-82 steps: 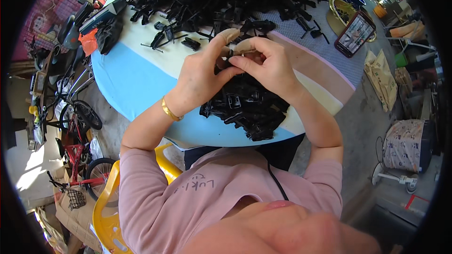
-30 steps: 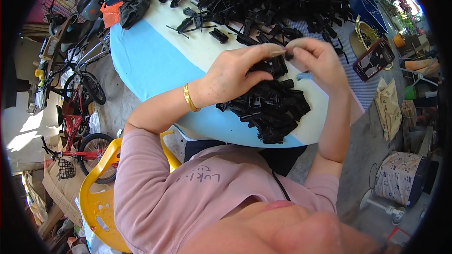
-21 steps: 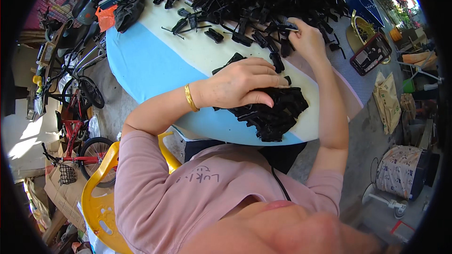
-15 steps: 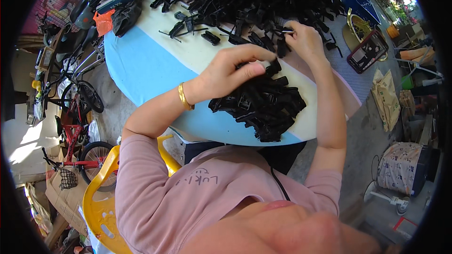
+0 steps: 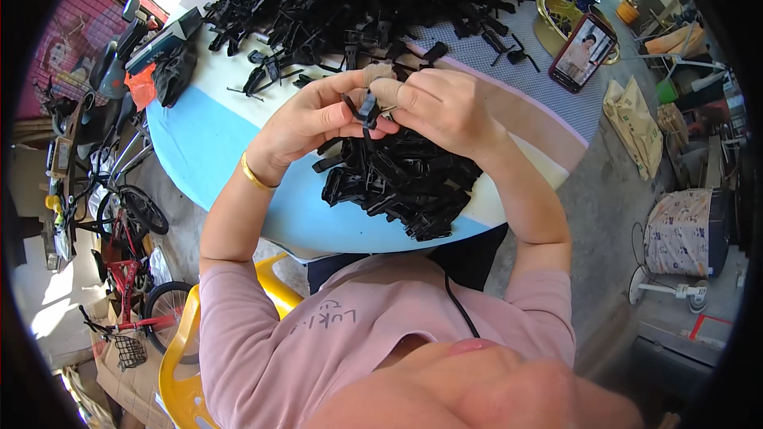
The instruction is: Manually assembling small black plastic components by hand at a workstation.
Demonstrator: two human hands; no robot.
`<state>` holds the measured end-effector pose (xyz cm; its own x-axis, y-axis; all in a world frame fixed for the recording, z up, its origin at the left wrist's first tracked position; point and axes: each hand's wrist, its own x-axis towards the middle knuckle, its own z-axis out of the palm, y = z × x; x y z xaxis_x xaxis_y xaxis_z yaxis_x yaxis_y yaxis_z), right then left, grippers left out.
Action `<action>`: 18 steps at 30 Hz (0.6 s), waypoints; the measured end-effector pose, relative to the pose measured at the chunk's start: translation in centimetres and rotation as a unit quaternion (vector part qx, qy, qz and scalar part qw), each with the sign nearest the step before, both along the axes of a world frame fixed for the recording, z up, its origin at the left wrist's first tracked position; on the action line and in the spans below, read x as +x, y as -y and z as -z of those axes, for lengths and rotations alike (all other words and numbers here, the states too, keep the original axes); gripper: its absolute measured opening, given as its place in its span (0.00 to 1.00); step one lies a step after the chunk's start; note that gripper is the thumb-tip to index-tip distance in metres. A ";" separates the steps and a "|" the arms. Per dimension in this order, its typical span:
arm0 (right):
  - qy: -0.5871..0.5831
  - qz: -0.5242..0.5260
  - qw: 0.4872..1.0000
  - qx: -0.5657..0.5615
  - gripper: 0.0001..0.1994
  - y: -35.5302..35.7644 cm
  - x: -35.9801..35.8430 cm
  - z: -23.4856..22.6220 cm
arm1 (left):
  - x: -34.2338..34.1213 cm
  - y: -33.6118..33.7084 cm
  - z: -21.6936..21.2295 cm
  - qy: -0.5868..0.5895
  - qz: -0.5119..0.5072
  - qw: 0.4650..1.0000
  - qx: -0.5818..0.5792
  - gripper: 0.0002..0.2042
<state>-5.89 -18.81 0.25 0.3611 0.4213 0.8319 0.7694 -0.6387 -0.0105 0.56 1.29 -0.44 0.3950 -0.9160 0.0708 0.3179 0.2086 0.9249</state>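
Head view: the left hand (image 5: 314, 121) and right hand (image 5: 437, 107), apart a moment ago, now meet, both pinching one small black plastic clip (image 5: 368, 110) above the near pile of clips (image 5: 401, 183) on the table (image 5: 199, 151).

Both hands, left hand (image 5: 314, 119) and right hand (image 5: 441, 107), are pinching a small black plastic clip (image 5: 368, 108) above a pile of clips (image 5: 401, 183) on the round table (image 5: 207, 151).
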 end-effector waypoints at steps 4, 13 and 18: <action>0.009 0.038 0.998 -0.057 0.20 0.1 -0.5 0.2 | -0.7 0.3 -1.6 0.054 -0.038 0.995 0.072 0.29; -0.375 -0.021 0.881 0.286 0.07 -0.5 -0.7 0.2 | -1.6 1.0 -0.1 0.188 -0.226 0.956 0.008 0.16; -0.455 -0.060 0.823 0.335 0.06 -1.7 -1.1 0.5 | -2.4 1.1 0.2 0.217 -0.233 0.947 0.036 0.16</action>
<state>-6.98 -17.07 -0.27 0.9520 0.0564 0.3010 0.3062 -0.1751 -0.9357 -1.82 0.22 -0.67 0.7056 -0.6580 0.2628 -0.2071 0.1631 0.9646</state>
